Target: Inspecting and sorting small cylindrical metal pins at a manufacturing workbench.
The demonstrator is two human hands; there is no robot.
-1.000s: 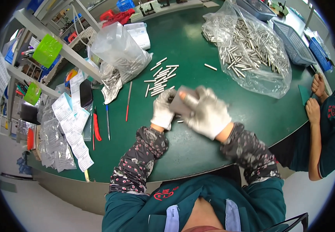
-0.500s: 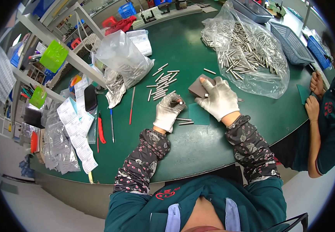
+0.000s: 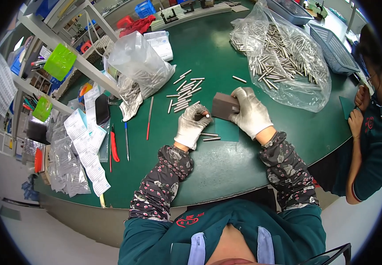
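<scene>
My left hand (image 3: 188,127), in a whitish glove, is closed around a short metal pin; only the pin's bright end (image 3: 207,115) shows at the fingertips. A brown-grey rectangular block (image 3: 222,105) is gripped by my gloved right hand (image 3: 251,115), which holds it from its right side, tilted just beyond a flat green pad (image 3: 227,131). Two loose metal pins (image 3: 211,139) lie between my left hand and the pad. Past my left hand, several similar pins (image 3: 185,93) are scattered in a pile. A single pin (image 3: 239,79) lies beyond the block.
A large clear bag of metal pins (image 3: 283,59) lies far right, near blue baskets (image 3: 334,51). Further left are a translucent bag (image 3: 136,59), a red-handled thin tool (image 3: 150,119), a blue pen (image 3: 127,141), a phone (image 3: 103,109) and papers (image 3: 85,148). A co-worker's hand (image 3: 356,121) is at right.
The block has been turned and shifted slightly left and nearer, with my right fingers now along its side. A small bright end seen against the block no longer shows. My left hand has barely moved.
</scene>
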